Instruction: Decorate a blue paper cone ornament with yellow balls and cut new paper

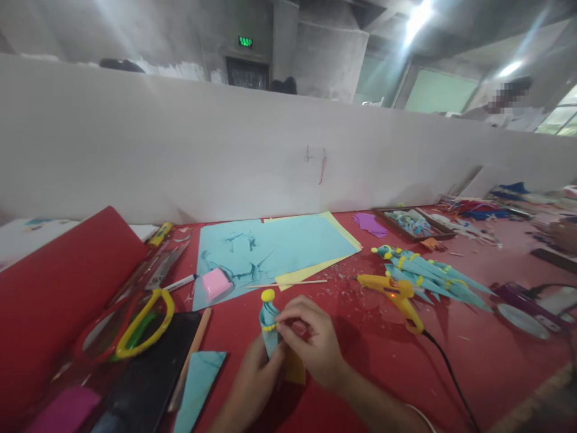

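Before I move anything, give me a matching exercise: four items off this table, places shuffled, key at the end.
Items
1. paper figure
2. glue gun
3. pink block
4. purple paper

Places
A. on the light blue sheet
B. beside the shallow tray of scraps
C. in the left hand, with the right hand close against it
D. beside the pile of blue cones, its black cord trailing toward the viewer

Pairs
1-C, 2-D, 3-A, 4-B
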Available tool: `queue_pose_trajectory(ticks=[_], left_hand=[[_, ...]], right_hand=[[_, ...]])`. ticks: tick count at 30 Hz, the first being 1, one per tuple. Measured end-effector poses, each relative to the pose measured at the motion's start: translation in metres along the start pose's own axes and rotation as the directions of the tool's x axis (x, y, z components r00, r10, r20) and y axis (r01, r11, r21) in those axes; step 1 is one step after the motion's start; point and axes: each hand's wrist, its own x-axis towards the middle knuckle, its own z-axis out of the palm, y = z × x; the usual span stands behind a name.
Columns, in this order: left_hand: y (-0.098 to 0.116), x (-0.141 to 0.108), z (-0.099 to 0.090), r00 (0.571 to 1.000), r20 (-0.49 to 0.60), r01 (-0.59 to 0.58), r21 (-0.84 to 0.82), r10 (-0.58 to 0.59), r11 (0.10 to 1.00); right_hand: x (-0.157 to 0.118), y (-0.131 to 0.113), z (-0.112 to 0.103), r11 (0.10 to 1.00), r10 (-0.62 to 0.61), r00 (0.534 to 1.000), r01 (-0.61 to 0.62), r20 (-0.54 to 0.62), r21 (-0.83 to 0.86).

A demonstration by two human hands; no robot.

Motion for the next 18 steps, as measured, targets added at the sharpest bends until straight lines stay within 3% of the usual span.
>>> queue_pose_trajectory(ticks=[4, 6, 8, 10, 12, 18], left_hand=[[-0.002, 0.0, -0.002, 0.999, -0.028, 0.036, 0.038, -0.035, 0.999], [-0.004, -0.001, -0.002, 0.998, -0.009, 0.055, 0.062, -0.055, 0.997], [-0.007, 0.0, -0.003, 0.998, 0.039, 0.053, 0.089, -0.057, 0.995], [-0.01, 0.0, -0.003, 0.996, 0.084, 0.023, 0.127, -0.034, 0.992], [-0.011, -0.001, -0.004, 0.995, 0.104, -0.006, 0.177, -0.012, 0.984], [-0.009, -0.002, -0.009, 0.994, 0.109, -0.038, 0.313, 0.003, 0.949]], right_hand=[[0.009, 0.002, -0.015, 0.996, 0.063, 0.998, -0.064, -0.013, -0.064], [0.013, 0.007, -0.026, 0.977, 0.158, 0.985, -0.145, 0.073, -0.156], [0.014, 0.013, -0.036, 0.95, 0.239, 0.938, -0.173, 0.251, -0.259], [0.013, 0.019, -0.043, 0.94, 0.283, 0.862, -0.162, 0.419, -0.301], [0.01, 0.022, -0.046, 0.937, 0.31, 0.811, -0.171, 0.496, -0.305], [0.007, 0.025, -0.035, 0.917, 0.368, 0.814, -0.238, 0.449, -0.32]])
